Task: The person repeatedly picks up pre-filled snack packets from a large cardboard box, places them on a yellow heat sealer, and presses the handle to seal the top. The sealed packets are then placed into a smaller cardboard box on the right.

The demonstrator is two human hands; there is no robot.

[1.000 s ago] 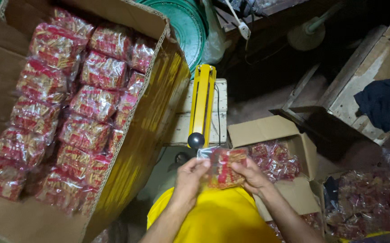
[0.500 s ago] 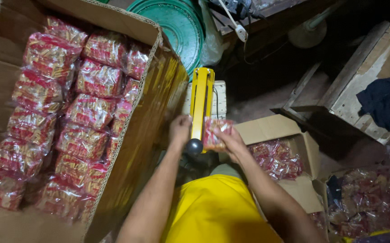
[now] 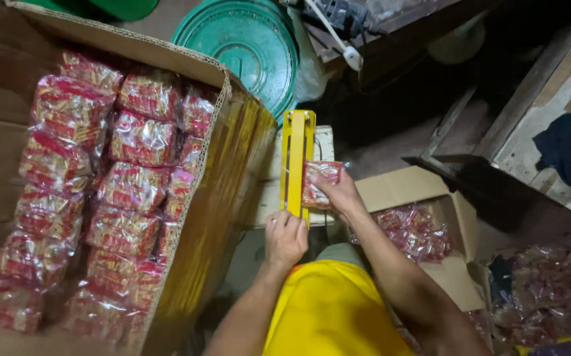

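Note:
My left hand (image 3: 284,238) presses down on the near end of a yellow lever arm (image 3: 297,161) of a small sealing machine. The knob at that end is hidden under my fingers. My right hand (image 3: 339,192) holds a clear plastic packet of red-wrapped snacks (image 3: 320,182) with its left edge tucked under the yellow arm. Both forearms reach forward from my yellow-clad lap (image 3: 331,310).
A large cardboard box (image 3: 229,171) at left is packed with several red snack packets (image 3: 134,191). A smaller open carton (image 3: 400,188) at right holds loose packets (image 3: 414,231). A green round lid (image 3: 246,46) lies behind. More packets (image 3: 549,290) pile at far right beside wooden boards.
Both hands carried the packet from my lap up to the sealer. My left hand moved onto the lever's handle and the packet's edge went under the yellow arm.

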